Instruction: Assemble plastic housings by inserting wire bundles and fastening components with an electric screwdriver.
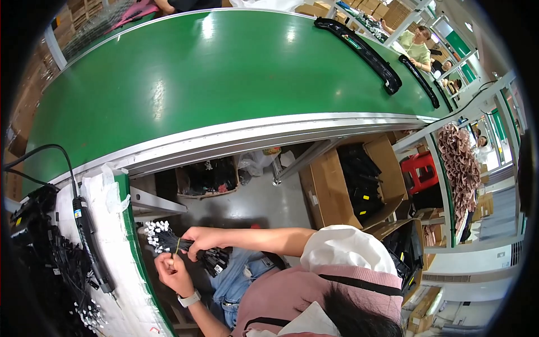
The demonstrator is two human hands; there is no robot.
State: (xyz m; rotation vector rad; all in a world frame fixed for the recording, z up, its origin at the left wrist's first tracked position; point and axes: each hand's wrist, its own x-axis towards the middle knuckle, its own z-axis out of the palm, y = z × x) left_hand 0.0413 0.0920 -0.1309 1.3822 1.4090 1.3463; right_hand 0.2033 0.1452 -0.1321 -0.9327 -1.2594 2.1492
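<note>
A bundle of short black cables [215, 261] with white connectors [158, 230] at one end is held above my lap, beside the edge of the white-covered table. My right hand [203, 240] is closed around the middle of the bundle. A thin yellow-green tie [178, 245] crosses the cables just behind the connectors. Nearer the lower edge, my left hand [173, 273], with a pale watch band on its wrist, pinches the end of this tie. Part of the bundle is hidden behind my right hand.
On the white-covered table [132, 269] lie a black corded screwdriver [90, 241] and a pile of black cables [67, 258]. Beyond runs a green conveyor belt [224, 73] carrying long black parts [362, 53]. Cardboard boxes [328, 188] and a red stool [419, 171] stand rightward. Another person [415, 48] sits far right.
</note>
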